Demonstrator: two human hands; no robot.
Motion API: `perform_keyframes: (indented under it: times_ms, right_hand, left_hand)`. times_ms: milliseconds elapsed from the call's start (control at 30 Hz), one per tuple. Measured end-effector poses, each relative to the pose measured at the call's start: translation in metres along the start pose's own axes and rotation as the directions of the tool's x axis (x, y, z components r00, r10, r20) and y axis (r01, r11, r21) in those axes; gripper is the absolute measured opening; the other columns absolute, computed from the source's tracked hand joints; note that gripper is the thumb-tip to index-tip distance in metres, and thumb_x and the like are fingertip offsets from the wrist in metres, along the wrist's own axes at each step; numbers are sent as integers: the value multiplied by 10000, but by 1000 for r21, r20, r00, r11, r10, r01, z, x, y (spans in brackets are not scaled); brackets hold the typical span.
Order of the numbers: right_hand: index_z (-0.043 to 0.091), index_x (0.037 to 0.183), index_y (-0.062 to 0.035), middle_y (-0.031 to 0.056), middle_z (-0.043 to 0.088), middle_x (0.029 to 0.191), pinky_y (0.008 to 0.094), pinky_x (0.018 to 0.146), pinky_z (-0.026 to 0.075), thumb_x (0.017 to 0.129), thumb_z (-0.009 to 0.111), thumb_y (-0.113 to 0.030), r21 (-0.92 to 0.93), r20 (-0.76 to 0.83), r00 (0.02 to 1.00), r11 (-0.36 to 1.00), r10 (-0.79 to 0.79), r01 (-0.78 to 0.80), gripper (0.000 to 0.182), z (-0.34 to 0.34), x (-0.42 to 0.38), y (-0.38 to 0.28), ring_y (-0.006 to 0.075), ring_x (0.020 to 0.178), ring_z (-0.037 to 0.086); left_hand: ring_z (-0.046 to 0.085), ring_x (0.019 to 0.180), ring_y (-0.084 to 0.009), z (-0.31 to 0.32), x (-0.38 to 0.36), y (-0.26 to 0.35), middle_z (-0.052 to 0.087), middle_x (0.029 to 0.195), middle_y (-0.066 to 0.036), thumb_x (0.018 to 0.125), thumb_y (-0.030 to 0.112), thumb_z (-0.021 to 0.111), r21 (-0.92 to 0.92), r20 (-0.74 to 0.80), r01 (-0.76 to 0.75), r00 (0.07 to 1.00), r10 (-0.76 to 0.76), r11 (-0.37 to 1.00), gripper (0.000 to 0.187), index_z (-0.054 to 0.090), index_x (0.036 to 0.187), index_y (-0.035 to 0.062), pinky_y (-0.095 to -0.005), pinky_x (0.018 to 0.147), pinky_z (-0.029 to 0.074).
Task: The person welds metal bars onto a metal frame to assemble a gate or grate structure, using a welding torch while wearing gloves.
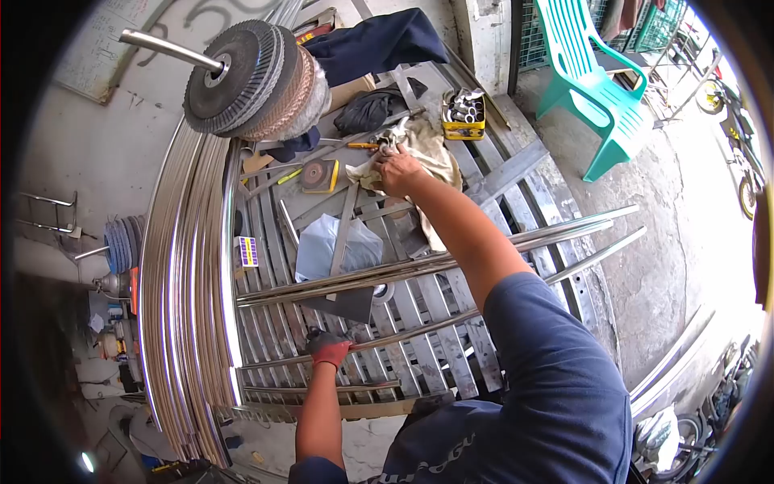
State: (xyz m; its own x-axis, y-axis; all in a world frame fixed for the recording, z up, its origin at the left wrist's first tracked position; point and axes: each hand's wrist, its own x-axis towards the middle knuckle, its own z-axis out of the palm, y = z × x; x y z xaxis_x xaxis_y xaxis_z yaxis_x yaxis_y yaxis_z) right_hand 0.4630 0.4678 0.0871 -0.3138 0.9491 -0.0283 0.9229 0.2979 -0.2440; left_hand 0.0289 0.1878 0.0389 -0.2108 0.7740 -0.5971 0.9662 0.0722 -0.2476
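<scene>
My left hand point(329, 347), in a red and dark grey glove, is closed around a thin shiny metal tube point(419, 329) lying across the slatted metal bench. My bare right hand point(399, 172) reaches to the far side, its fingers curled into a crumpled beige rag point(435, 153). Just left of that hand lies an orange-handled tool point(363, 146). A yellow tin point(463, 129) filled with short metal pieces stands beyond the rag. Between my hands, a bundle of long polished tubes point(435, 264) crosses the bench, near a pale blue plastic sheet point(322, 242).
A stack of long metal tubes point(189, 282) runs along the left side. Above it, a spindle carries abrasive and buffing wheels point(242, 81). An abrasive disc point(316, 175), dark cloth point(387, 40) and a black bag point(367, 113) lie at the back. A green plastic chair point(592, 89) stands beyond the bench.
</scene>
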Motion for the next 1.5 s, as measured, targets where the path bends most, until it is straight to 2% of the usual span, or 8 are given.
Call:
perform_keyframes:
  times_ms: [100,633,767,900,1133,1300,1400,1500]
  right_hand:
    - [813,1135,-62,167,785,1257,616,1301,287,1110,532,-489,41,-72,993,995,96,-93,511,4,37,19,357,1331,671]
    - [809,1059,-79,202,768,1201,479,998,590,1015,642,-226,63,-384,923,996,-41,70,227,94,160,57,389,1217,706]
    - [734,1089,43,307,756,1120,505,911,581,1033,658,-171,861,-223,856,507,466,-52,233,34,122,74,454,1048,752]
    - [718,1194,50,290,759,1164,549,903,602,1065,617,-297,513,-498,812,858,305,-8,384,77,136,95,483,1068,749]
    - [813,1207,-101,212,765,1250,495,926,637,1074,562,-241,180,-252,943,968,218,-176,317,47,138,70,385,1124,782]
    - [838,1110,-77,178,783,1210,480,920,639,1043,602,-256,185,-292,930,967,223,-174,304,61,145,72,385,1120,784]
    - [817,1093,-9,178,809,1107,447,882,625,1028,686,-271,529,-498,813,848,301,10,300,54,127,71,334,1027,806]
    - [791,1095,44,177,820,988,413,819,597,1001,780,-280,947,-295,765,280,572,156,338,22,106,82,254,882,781]
  left_hand:
    - [789,1075,-419,-20,-18,15,822,1107,-238,830,698,807,4,-36,6,999,-6,1000,655,871,1011,72,-497,977,608]
    - [781,962,-442,-30,-29,25,812,972,-228,819,629,838,64,-269,-29,962,45,998,619,833,969,29,-501,902,616]
    - [781,959,-446,17,-1,3,816,978,-211,842,681,802,64,-336,-2,941,23,998,641,837,960,51,-521,912,601]
    - [785,966,-427,4,-4,6,815,992,-222,858,744,749,88,-198,-9,980,27,996,715,831,1005,49,-554,934,575]
    - [725,1113,-483,-7,-13,16,721,1189,-306,753,684,885,78,-292,11,956,12,997,980,657,1247,-131,-536,1002,586]
    - [770,1043,-438,-8,-16,16,823,1023,-197,822,750,788,107,-354,-50,931,85,993,700,847,986,72,-562,955,563]
    - [748,1053,-456,-23,-20,19,772,1092,-249,825,715,799,65,-198,-43,979,55,997,724,809,1047,26,-571,965,571]
    - [753,1054,-455,-23,-15,17,781,1096,-258,880,728,721,95,-51,-54,997,59,994,715,823,1030,36,-574,968,576]
